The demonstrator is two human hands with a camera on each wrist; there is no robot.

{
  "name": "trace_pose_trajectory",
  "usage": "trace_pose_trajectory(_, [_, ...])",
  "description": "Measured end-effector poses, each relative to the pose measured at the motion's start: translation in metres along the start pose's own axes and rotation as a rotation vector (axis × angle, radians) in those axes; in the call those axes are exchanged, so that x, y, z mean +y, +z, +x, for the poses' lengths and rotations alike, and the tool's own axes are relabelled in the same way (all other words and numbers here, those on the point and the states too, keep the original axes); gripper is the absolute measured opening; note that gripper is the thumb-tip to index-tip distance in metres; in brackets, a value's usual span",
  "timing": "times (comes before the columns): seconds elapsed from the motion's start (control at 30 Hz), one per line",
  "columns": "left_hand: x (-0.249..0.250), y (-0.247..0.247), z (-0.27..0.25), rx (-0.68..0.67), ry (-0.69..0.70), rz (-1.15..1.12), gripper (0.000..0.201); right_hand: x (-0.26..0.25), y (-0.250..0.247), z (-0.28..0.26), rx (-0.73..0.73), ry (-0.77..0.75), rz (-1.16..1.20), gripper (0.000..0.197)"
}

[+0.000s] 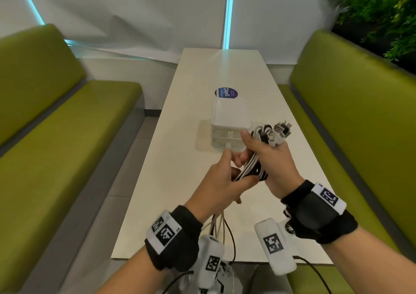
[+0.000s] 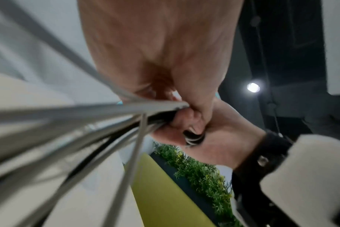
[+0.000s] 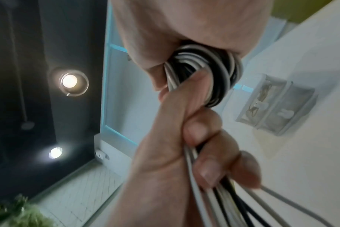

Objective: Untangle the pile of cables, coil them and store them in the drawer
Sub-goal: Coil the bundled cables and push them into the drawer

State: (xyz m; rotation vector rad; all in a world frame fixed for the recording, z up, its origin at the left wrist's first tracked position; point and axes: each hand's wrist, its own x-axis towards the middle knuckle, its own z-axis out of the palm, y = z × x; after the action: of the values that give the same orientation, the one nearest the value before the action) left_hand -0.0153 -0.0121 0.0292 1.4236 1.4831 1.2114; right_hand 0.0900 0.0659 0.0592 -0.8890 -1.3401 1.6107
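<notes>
I hold the bundle of cables in the air over the near half of the table, with both hands closed around it. My right hand wraps the coiled part, and the plugs stick out above my fingers. In the right wrist view the black and white loops sit tight in my palm. My left hand grips the loose strands just below, fingers curled round them, and the tails hang down past my left wrist over the table's near edge. The small plastic drawer box stands near the middle of the table, just beyond my hands, with both its drawers pushed in. A round blue sticker lies just behind it.
</notes>
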Motion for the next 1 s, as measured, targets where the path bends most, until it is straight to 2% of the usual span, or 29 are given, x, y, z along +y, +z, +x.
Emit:
trace_pose_trajectory(0.17, [-0.02,-0.014,0.001,-0.226,-0.098,-0.096,0.021,-0.006,-0.005,-0.001,-0.104,0.065,0.2,0.022])
trace_pose_trajectory(0.3, [-0.025,-0.016,-0.008,-0.38,-0.156,-0.174,0.033,-0.008,-0.005,-0.005,-0.183,0.16,0.311,0.024])
trace_pose_trajectory(0.5, [-0.028,-0.015,-0.02,-0.42,-0.192,-0.244,0.042,-0.02,-0.006,-0.005,-0.198,0.206,0.405,0.041])
trace_pose_trajectory(0.63, [-0.034,-0.025,-0.027,-0.438,-0.205,-0.196,0.041,-0.024,-0.009,-0.007,-0.219,0.186,0.384,0.04])
trace_pose_trajectory(0.8, [-0.05,-0.042,-0.034,-0.502,-0.236,-0.087,0.038,-0.02,-0.013,-0.013,-0.28,0.26,0.455,0.034])
trace_pose_trajectory(0.9, [-0.056,-0.043,-0.036,-0.506,-0.256,-0.066,0.036,-0.02,-0.011,-0.016,-0.363,0.25,0.511,0.033])
trace_pose_trajectory(1.0, [-0.059,-0.041,-0.035,-0.464,-0.266,-0.046,0.035,-0.021,-0.012,-0.019,-0.517,0.214,0.509,0.028])
